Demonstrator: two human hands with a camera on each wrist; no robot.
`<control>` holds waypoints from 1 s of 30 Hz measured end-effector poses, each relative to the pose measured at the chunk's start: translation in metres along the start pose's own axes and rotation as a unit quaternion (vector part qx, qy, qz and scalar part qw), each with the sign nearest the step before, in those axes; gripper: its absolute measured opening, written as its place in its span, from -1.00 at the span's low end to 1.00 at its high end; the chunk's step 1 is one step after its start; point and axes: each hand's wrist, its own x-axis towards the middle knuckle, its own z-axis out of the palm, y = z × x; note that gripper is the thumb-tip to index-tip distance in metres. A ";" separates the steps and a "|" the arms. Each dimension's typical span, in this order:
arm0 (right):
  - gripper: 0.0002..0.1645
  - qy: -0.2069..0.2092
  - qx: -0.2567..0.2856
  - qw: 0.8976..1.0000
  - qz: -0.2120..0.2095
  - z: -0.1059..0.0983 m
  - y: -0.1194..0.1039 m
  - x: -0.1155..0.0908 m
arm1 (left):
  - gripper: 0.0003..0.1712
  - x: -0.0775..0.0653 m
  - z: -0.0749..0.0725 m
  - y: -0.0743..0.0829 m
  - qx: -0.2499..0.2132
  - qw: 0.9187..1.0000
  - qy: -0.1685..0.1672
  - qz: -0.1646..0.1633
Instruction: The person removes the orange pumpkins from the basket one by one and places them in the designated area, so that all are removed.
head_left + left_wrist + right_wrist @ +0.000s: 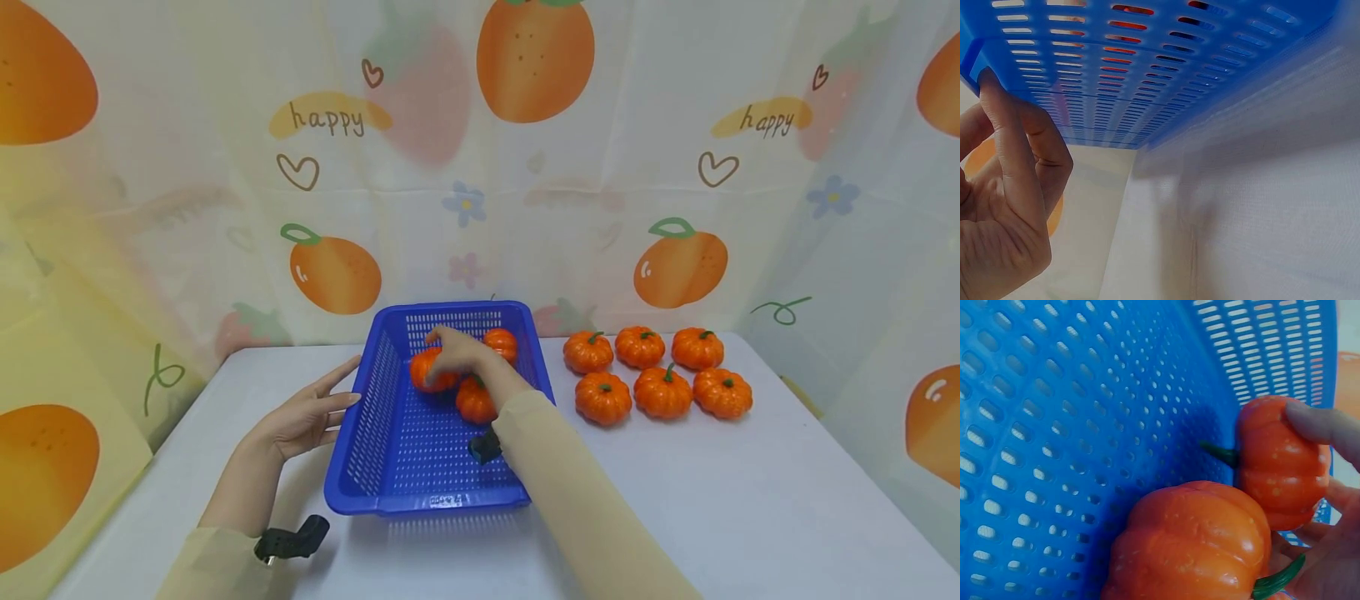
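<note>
My right hand [456, 352] reaches into a blue plastic basket [352, 487] and grips a small orange pumpkin [426, 372], thumb on one side and fingers round the other. In the right wrist view the held pumpkin [1282, 462] lies on its side, its green stem pointing at the basket wall. Two more pumpkins are in the basket: one [476, 403] just below the hand, another [501, 343] behind it, partly hidden by the wrist. At the basket's left side, my left hand [303, 418] touches the rim with extended fingers; a fingertip meets the rim [985, 59] in the left wrist view.
Several pumpkins [663, 393] stand in two rows on the white table [675, 508] right of the basket. A fruit-patterned cloth [465, 233] hangs behind the table. Black wrist cameras sit on the left wrist [292, 540] and right wrist [485, 446].
</note>
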 end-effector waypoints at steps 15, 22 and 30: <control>-0.13 0.160 0.158 0.973 -0.056 -0.009 -0.027 0.004 | -0.07 0.001 -0.001 0.000 0.004 1.000 -0.005 0.000; -0.11 0.250 0.287 0.916 -0.129 -0.021 -0.050 -0.005 | -0.06 0.001 0.001 0.002 0.003 1.000 -0.006 0.000; -0.21 0.292 0.417 0.821 -0.260 -0.043 -0.075 -0.025 | -0.05 0.000 0.000 0.000 0.007 1.000 0.003 -0.002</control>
